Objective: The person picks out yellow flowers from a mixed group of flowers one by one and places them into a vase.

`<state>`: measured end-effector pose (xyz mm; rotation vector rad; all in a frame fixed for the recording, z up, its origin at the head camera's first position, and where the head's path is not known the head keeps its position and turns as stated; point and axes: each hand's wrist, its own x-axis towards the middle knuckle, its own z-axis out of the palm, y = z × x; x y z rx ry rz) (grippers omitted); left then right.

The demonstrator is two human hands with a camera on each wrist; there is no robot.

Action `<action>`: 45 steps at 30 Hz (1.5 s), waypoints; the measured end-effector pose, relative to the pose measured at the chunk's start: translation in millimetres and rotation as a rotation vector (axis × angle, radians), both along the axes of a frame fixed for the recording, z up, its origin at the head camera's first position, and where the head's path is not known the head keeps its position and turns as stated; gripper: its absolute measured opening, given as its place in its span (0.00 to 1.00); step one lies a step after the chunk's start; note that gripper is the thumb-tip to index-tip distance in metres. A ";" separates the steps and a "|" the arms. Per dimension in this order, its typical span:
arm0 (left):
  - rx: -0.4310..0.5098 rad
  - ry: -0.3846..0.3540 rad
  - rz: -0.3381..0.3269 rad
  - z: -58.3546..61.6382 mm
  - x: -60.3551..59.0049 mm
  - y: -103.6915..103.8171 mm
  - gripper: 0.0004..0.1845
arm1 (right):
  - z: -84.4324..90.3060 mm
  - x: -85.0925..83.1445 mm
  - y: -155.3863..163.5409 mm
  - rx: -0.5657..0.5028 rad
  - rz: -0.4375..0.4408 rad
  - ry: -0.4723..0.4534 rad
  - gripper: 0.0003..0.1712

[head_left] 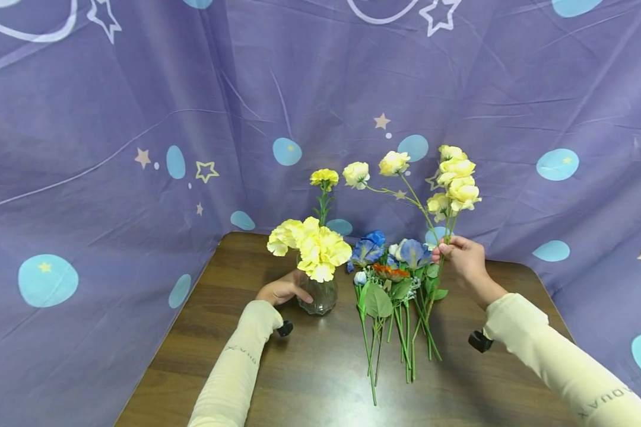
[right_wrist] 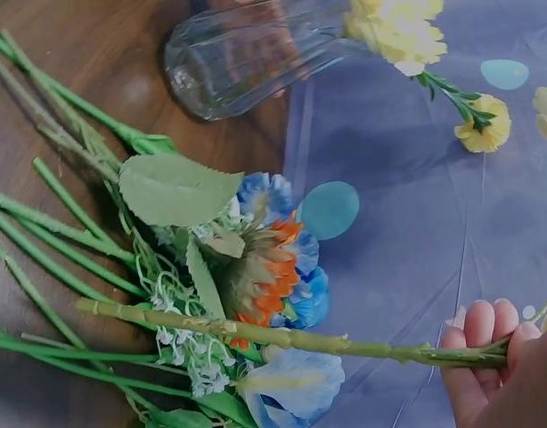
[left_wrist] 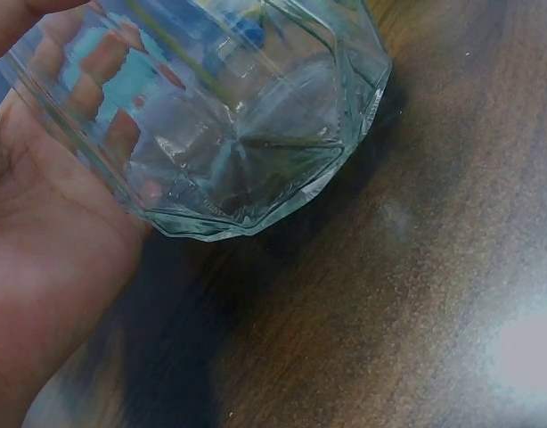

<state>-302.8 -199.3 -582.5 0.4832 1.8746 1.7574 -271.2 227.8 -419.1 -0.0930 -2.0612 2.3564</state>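
A clear faceted glass vase [head_left: 320, 296] stands on the table with yellow flowers [head_left: 320, 249] in it. My left hand [head_left: 285, 289] grips its side, fingers wrapped round the glass in the left wrist view. On the right, my right hand [head_left: 463, 259] pinches the stem [right_wrist: 380, 348] of a branched spray of pale yellow flowers [head_left: 456, 178], raised above the table. The stem's lower end hangs over a pile of flowers: blue blooms [head_left: 367, 251], an orange flower [head_left: 391, 273] and green leaves [head_left: 378, 300].
The wooden table [head_left: 310, 367] has the loose flowers' green stems [head_left: 408, 344] pointing toward its front edge, right of the vase. A purple patterned curtain [head_left: 320, 89] hangs behind and at both sides of the table.
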 end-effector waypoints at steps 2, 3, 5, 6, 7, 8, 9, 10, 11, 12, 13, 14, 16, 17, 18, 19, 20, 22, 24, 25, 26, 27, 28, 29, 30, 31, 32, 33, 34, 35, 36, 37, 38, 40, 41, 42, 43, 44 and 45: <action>-0.005 -0.002 0.003 -1.0 -0.7 -0.6 0.51 | 0.2 0.4 0.7 -0.021 0.010 -0.004 0.15; -0.005 -0.002 0.004 -1.4 -0.9 -0.7 0.51 | -0.1 0.5 1.2 -0.031 0.016 -0.005 0.16; 0.000 -0.001 0.006 -1.5 -1.0 -0.7 0.50 | -1.0 0.7 2.2 -0.054 0.034 -0.005 0.17; 0.001 0.000 0.007 -1.3 -0.8 -0.5 0.50 | -1.0 1.1 2.8 -0.068 0.047 -0.008 0.16; 0.006 0.005 0.004 -1.4 -0.9 -0.2 0.49 | -0.8 1.3 3.4 -0.079 0.062 -0.011 0.17; 0.013 0.010 0.002 -1.0 -0.7 0.2 0.49 | -0.7 1.4 4.4 -0.081 0.079 -0.018 0.17; 0.015 0.013 0.001 -0.8 -0.5 0.4 0.48 | -0.1 1.7 5.4 -0.085 0.096 -0.028 0.17; 0.019 0.016 0.000 -0.4 -0.2 0.8 0.48 | 0.5 1.6 7.0 -0.089 0.118 -0.036 0.17; 0.022 0.018 -0.003 -0.1 0.1 1.0 0.48 | 1.5 1.5 8.6 -0.090 0.140 -0.047 0.17; 0.024 0.020 -0.003 0.2 0.4 1.2 0.49 | 2.4 1.0 10.8 -0.089 0.165 -0.059 0.17; 0.024 0.020 -0.003 0.1 0.4 1.1 0.49 | 3.6 0.5 12.8 -0.086 0.189 -0.068 0.16; 0.025 0.020 -0.004 0.2 0.5 1.0 0.49 | 4.9 -0.2 15.1 -0.084 0.214 -0.077 0.16; 0.021 0.018 -0.003 -0.1 0.3 0.6 0.49 | 7.3 -1.8 19.9 -0.095 0.256 -0.093 0.16; 0.021 0.018 -0.003 -0.1 0.1 0.7 0.49 | 8.8 -2.6 22.1 -0.109 0.273 -0.103 0.17; 0.020 0.016 -0.002 0.0 0.1 0.5 0.49 | 10.3 -3.3 24.1 -0.118 0.293 -0.110 0.17; 0.018 0.015 -0.003 -0.2 -0.2 0.4 0.49 | 11.9 -3.9 25.9 -0.126 0.310 -0.115 0.17; 0.016 0.015 -0.003 0.1 0.1 0.4 0.48 | 13.1 -4.6 28.0 -0.135 0.327 -0.123 0.17; 0.010 0.013 -0.001 0.6 0.4 -0.1 0.47 | 16.0 -6.1 31.3 -0.139 0.351 -0.138 0.17; 0.003 0.009 -0.001 0.7 0.5 -0.4 0.46 | 19.5 -7.5 33.8 -0.114 0.377 -0.146 0.17; 0.001 0.011 -0.003 0.6 0.2 -0.5 0.46 | 21.1 -8.4 35.1 -0.101 0.384 -0.151 0.17; -0.005 0.006 0.000 1.1 1.0 -0.8 0.45 | 23.0 -9.3 36.1 -0.087 0.392 -0.155 0.17; -0.011 0.000 0.004 1.3 1.4 -1.0 0.45 | 25.2 -10.2 36.9 -0.076 0.396 -0.160 0.17; -0.016 -0.005 0.007 1.6 1.8 -1.0 0.45 | 27.6 -10.9 37.5 -0.063 0.404 -0.160 0.17; -0.021 -0.010 0.011 1.7 2.2 -1.0 0.46 | 29.7 -12.0 38.2 -0.056 0.406 -0.160 0.17; -0.027 -0.016 0.015 1.9 2.8 -1.0 0.46 | 32.1 -12.9 38.6 -0.052 0.407 -0.162 0.17; -0.030 -0.022 0.020 1.9 3.5 -1.1 0.47 | 34.5 -13.9 38.7 -0.055 0.404 -0.165 0.17; -0.037 -0.031 0.027 2.0 4.3 -1.3 0.47 | 37.0 -14.7 38.4 -0.054 0.406 -0.163 0.17; -0.038 -0.032 0.029 1.8 4.3 -1.2 0.48 | 39.2 -15.6 38.1 -0.058 0.403 -0.164 0.17; -0.039 -0.033 0.029 1.6 4.3 -1.0 0.49 | 41.5 -16.3 37.5 -0.056 0.399 -0.163 0.17; -0.038 -0.032 0.029 1.4 4.2 -0.9 0.49 | 43.5 -17.1 37.0 -0.057 0.393 -0.163 0.17; -0.036 -0.031 0.028 1.6 4.3 -0.9 0.50 | 45.9 -17.4 35.9 -0.059 0.389 -0.163 0.17; -0.032 -0.029 0.027 1.4 4.1 -0.8 0.49 | 48.0 -17.8 34.5 -0.059 0.385 -0.162 0.18; -0.029 -0.024 0.025 1.5 4.1 -0.8 0.49 | 50.2 -18.1 32.9 -0.061 0.382 -0.161 0.18; -0.013 -0.008 0.016 1.4 3.2 -0.2 0.47 | 54.4 -18.7 29.1 -0.070 0.372 -0.161 0.17; -0.005 0.000 0.012 1.4 2.7 0.2 0.47 | 56.3 -19.3 27.1 -0.073 0.371 -0.158 0.18; 0.003 0.006 0.009 1.4 2.2 0.4 0.46 | 58.4 -19.8 24.5 -0.078 0.372 -0.155 0.18; 0.009 0.013 0.007 1.3 1.6 0.7 0.46 | 60.5 -20.3 22.0 -0.078 0.373 -0.150 0.18; 0.014 0.019 0.005 1.5 1.2 1.1 0.47 | 62.3 -21.0 19.4 -0.077 0.377 -0.144 0.18; 0.017 0.024 0.003 1.3 0.6 1.3 0.47 | 64.2 -21.7 16.6 -0.072 0.382 -0.136 0.18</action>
